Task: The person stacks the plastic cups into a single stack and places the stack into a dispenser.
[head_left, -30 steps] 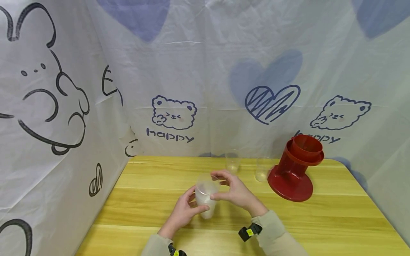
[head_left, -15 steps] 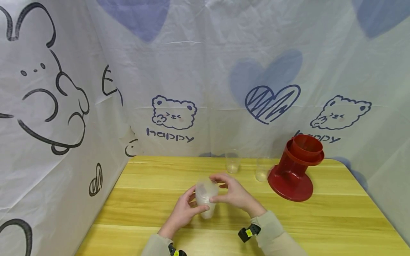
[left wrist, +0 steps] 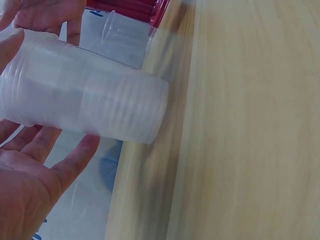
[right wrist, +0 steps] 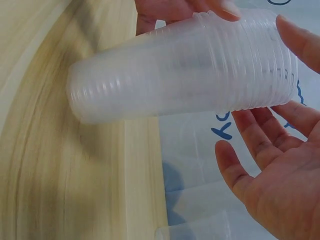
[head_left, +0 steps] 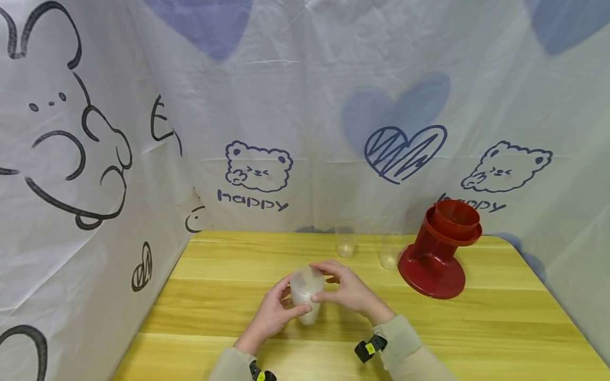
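A nested stack of clear plastic cups (head_left: 305, 292) is between my two hands above the wooden table. My left hand (head_left: 278, 313) holds its left side, thumb in front and fingers curled behind. At the rim end, my right hand (head_left: 351, 290) has thumb and fingers around the upper cups. Several close-set rims show on the stack (right wrist: 250, 60) in the right wrist view, with the fingers of the right hand (right wrist: 280, 170) beneath. In the left wrist view, the cup bases (left wrist: 145, 107) point toward the tabletop.
Two single clear cups, one farther back (head_left: 346, 246) and one (head_left: 391, 256) to its right, stand behind my right hand. Beside them is a red plastic stand (head_left: 433, 264) with a round base and a tube top. A printed white cloth (head_left: 305, 132) hangs behind the table (head_left: 229, 275).
My right hand has come slightly lower and closer against the top of the stack. A raised rim seen above the stack earlier now sits lower, level with the others. The left hand stays put.
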Demonstrator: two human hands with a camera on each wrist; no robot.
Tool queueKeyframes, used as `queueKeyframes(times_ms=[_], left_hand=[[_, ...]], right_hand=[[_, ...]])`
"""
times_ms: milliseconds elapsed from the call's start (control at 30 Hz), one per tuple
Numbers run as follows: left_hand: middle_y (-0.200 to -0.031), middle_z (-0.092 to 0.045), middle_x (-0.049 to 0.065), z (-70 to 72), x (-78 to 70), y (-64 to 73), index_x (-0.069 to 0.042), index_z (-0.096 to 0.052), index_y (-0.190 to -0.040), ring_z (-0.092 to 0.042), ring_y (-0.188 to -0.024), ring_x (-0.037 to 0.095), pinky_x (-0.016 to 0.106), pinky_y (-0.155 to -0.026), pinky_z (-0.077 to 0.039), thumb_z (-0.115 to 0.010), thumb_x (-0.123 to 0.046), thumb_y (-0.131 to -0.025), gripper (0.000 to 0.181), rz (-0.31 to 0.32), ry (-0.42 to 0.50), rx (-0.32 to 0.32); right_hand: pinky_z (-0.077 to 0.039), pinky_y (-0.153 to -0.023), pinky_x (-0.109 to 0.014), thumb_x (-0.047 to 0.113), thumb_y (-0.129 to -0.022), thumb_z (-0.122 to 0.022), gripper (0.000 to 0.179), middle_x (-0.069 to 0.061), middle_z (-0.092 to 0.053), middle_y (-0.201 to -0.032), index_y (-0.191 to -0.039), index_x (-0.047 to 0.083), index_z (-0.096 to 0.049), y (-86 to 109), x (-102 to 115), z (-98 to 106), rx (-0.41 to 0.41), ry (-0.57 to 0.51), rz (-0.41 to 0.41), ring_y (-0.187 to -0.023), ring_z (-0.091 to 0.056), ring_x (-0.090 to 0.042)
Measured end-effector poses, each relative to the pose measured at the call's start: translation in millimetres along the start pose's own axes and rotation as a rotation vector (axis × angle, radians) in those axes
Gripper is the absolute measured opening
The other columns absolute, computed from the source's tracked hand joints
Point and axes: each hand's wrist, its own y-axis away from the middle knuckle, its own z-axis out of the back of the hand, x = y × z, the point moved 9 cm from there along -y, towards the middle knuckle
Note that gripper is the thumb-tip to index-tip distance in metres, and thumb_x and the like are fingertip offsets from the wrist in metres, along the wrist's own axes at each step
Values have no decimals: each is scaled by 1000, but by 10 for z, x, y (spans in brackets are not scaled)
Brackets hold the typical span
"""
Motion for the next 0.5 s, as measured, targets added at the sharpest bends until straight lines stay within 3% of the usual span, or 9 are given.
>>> queueKeyframes(times_ms=[200, 500], left_hand=[[-138, -51, 13, 16, 34, -14, -9, -42, -147, -50, -125, 31, 45, -99, -47, -81, -20, -83, 75, -11, -44, 5], [-136, -51, 14, 31, 24, -15, -11, -43, -144, -53, -122, 33, 45, -97, -50, -82, -24, -82, 75, 3, -57, -26]], right_hand=[[-42, -98, -59, 17, -85, -78, 62, -11, -54, -135, -139, 2, -53, -1, -58, -6, 3, 3, 11, -120, -51, -32], [-41, -99, -59, 17, -85, -78, 63, -13, -52, -139, -140, 3, -51, 8, -89, -14, 2, -14, -3, -121, -51, -33]])
